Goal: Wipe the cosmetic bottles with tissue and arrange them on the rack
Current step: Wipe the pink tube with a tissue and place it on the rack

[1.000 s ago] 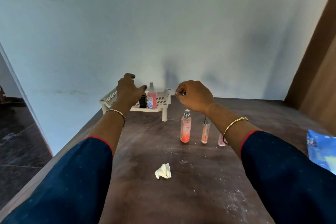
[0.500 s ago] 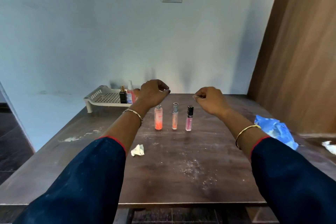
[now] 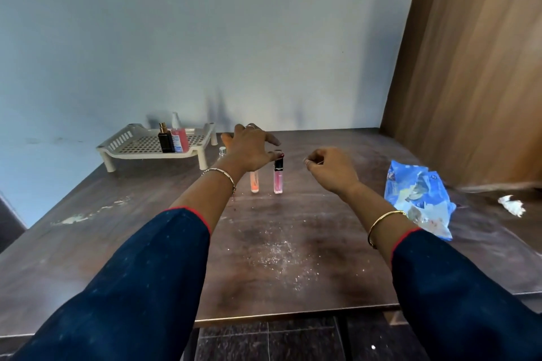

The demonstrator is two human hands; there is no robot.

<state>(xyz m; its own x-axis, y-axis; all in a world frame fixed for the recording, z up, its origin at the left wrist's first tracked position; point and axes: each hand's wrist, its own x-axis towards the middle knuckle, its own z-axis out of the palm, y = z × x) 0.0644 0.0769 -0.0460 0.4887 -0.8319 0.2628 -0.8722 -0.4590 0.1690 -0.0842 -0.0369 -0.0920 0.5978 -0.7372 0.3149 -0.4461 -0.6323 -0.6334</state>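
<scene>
Your left hand (image 3: 252,149) has shifted right, fingers spread and slack, thumb tip at the cap of the pink lip gloss tube (image 3: 278,177), right hand (image 3: 331,168) curled on nothing; seemingly mid-pickup, next close round it for wiping.

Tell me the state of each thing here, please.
rack: stands on table, two bottles on it
black bottle: upright on rack
red spray bottle: upright on rack
orange tube: upright on table, top hidden
pink tube: upright on table, capped
left hand: open, over the tubes
right hand: fingers curled, empty
blue packet: crumpled, on table
tissue: crumpled, lying far right
</scene>
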